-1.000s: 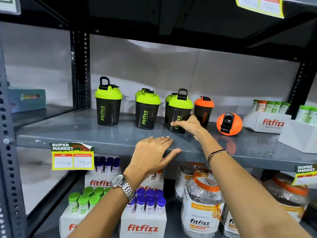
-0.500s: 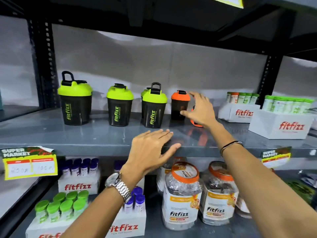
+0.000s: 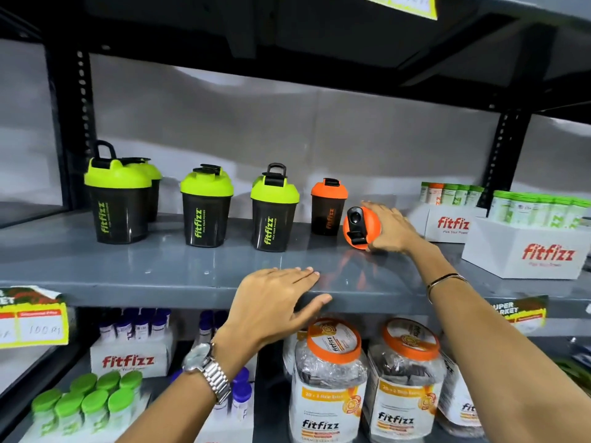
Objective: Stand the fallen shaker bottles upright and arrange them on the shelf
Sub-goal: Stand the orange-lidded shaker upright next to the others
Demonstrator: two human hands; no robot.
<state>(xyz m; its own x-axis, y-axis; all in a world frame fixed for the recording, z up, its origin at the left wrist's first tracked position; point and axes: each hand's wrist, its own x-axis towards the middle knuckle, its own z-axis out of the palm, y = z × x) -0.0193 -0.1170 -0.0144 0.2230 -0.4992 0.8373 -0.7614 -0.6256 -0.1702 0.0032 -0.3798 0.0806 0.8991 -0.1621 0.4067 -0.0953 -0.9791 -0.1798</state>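
Glossy grey shelf [image 3: 160,266], round orange-lidded shaker [image 3: 356,230]

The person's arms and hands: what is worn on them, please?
Both forearms are bare, with no sleeves in view. The left hand has a silver metal wristwatch with a link band at the wrist. The right hand has a thin metal bangle at the wrist. No gloves.

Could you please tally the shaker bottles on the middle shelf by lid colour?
Green-lidded shakers: 6, three in front, each with one partly hidden behind.
Orange-lidded shakers: 2, one upright, one lying on its side under the right hand.
Total: 8
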